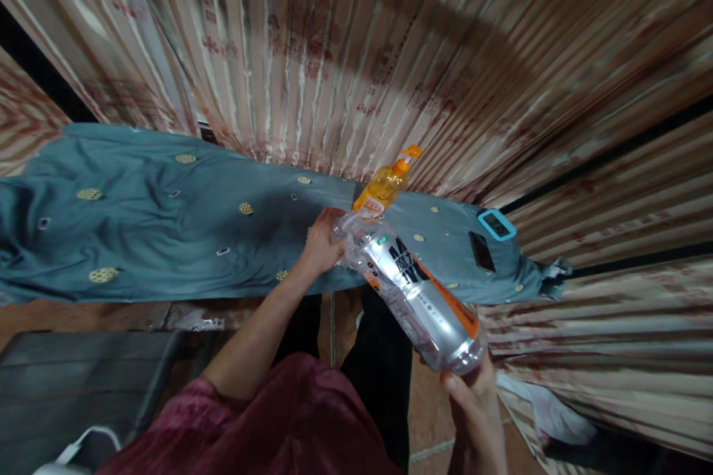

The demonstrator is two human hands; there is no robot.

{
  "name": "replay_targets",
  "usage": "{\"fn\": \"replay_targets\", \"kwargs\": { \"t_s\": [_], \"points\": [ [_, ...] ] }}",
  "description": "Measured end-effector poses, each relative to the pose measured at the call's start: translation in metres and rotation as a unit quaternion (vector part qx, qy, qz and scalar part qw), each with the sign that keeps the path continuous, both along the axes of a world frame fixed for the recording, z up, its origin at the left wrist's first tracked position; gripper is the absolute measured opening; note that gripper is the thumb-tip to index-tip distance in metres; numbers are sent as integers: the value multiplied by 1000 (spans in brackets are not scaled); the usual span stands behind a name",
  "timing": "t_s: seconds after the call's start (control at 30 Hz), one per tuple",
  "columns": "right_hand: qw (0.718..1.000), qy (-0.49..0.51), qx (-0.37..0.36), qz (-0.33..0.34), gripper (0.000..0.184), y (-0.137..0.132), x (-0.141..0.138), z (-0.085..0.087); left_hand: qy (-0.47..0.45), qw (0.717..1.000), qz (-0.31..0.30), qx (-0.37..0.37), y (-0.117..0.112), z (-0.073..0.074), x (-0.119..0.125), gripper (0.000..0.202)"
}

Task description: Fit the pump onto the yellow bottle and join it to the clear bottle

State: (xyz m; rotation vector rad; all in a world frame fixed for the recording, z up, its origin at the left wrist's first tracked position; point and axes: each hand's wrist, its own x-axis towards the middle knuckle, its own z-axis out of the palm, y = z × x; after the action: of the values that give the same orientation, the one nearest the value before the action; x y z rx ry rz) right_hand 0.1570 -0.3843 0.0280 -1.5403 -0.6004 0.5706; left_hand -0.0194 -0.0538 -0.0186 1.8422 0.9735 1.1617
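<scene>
A large clear plastic bottle [422, 298] with a silver and orange label is held tilted in front of me, its neck to the upper left and its base to the lower right. My left hand [324, 243] closes around the neck end. At the base, my right hand [473, 393] grips with the thumb on the near side. Just beyond the neck, a pump bottle [383, 188] of yellow-orange liquid with an orange pump top stands on the cloth. The large bottle partly hides its lower end.
A blue-green patterned cloth [167, 237] covers the long narrow surface. At its right lie a dark phone [482, 251] and a blue-framed digital clock [497, 224]. Pleated curtains [345, 52] hang behind and to the right. A dark grey slab-like surface [78, 386] is at lower left.
</scene>
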Motion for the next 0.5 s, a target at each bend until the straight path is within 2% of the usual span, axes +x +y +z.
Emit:
{"fn": "replay_targets", "kwargs": {
  "t_s": [0.5],
  "points": [
    [1000, -28, -3, -4, 85, -1, 1, -3, -3, 1000, -5, -12, -1, 3, 0, 46]
  ]
}}
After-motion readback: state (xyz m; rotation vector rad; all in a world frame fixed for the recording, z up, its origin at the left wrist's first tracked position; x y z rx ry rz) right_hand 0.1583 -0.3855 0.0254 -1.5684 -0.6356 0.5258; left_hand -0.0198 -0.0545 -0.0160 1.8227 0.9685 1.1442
